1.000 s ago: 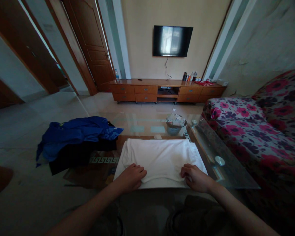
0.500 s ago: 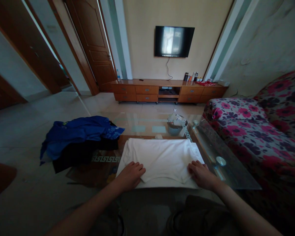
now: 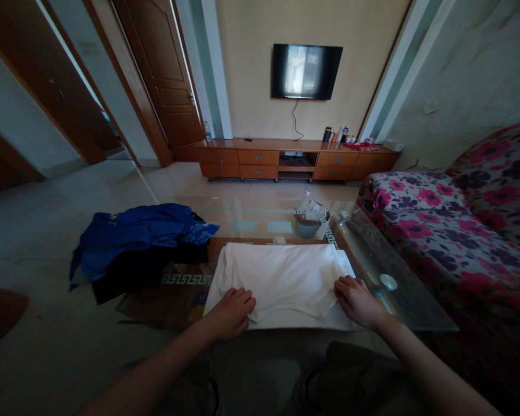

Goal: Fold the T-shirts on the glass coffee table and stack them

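Note:
A white shirt (image 3: pixel 286 274), folded into a rough rectangle, lies on the near part of the glass coffee table (image 3: pixel 416 306). At its near left corner, the curled fingers of my left hand (image 3: pixel 236 311) pinch the cloth. My right hand (image 3: pixel 356 297) grips the right side of the shirt near the front, its fingers bent over the edge. A flat white layer (image 3: pixel 281 323) shows under the shirt along the table's front; I cannot tell whether it is part of the same garment. The curved hem or neckline of the shirt faces me.
Blue clothing (image 3: pixel 143 225) and black clothing (image 3: pixel 130 274) are heaped at the table's left. A small basket (image 3: pixel 307 226) with crumpled bags appears near the far right of the table. On the right stands a flowered sofa (image 3: pixel 442 231). A low wooden cabinet (image 3: pixel 260 159) lines the far wall.
My right hand has shifted slightly right and away from me, with the shirt's right edge at its fingers. My left hand stays almost in place.

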Tool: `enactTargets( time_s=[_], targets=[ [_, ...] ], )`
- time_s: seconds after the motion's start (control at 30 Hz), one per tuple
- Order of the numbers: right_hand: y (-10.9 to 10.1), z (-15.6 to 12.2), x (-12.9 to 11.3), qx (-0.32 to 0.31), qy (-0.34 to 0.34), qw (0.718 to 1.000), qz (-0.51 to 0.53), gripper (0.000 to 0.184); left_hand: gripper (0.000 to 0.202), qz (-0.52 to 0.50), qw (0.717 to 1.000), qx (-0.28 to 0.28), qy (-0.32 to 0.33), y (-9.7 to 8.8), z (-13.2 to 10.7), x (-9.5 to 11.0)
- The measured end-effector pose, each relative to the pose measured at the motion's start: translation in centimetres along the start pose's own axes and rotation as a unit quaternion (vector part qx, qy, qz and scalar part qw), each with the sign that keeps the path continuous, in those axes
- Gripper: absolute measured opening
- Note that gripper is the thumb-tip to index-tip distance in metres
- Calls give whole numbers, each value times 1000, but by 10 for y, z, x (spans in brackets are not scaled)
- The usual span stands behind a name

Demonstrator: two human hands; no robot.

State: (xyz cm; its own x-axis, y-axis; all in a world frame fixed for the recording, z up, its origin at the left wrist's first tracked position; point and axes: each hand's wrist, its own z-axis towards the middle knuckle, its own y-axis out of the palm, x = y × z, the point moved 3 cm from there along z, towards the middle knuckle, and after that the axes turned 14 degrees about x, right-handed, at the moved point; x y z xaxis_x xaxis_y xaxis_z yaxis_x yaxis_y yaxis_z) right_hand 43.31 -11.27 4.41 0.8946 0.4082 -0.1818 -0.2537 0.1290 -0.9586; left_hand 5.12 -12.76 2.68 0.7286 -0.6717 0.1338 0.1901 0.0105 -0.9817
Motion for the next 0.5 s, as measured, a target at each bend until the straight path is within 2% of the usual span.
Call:
enactTargets(
  time_s=[0.1, 0.27, 0.4, 0.5],
  targets=[
    [-4, -2, -2, -3, -11, 1000, 8, 17, 29, 7, 1000, 0, -3, 6, -1, -1],
    [4, -5, 1, -58, 21, 998, 23, 17, 29, 3, 1000, 0, -1, 7, 1, -2],
    [1, -1, -1, -22, 8, 998, 61, 16, 29, -4, 1000, 7, -2, 9, 1, -3],
    [6, -2, -4, -45, 9, 996, 71, 16, 29, -7, 1000, 3, -4, 10, 2, -3]
  ],
)
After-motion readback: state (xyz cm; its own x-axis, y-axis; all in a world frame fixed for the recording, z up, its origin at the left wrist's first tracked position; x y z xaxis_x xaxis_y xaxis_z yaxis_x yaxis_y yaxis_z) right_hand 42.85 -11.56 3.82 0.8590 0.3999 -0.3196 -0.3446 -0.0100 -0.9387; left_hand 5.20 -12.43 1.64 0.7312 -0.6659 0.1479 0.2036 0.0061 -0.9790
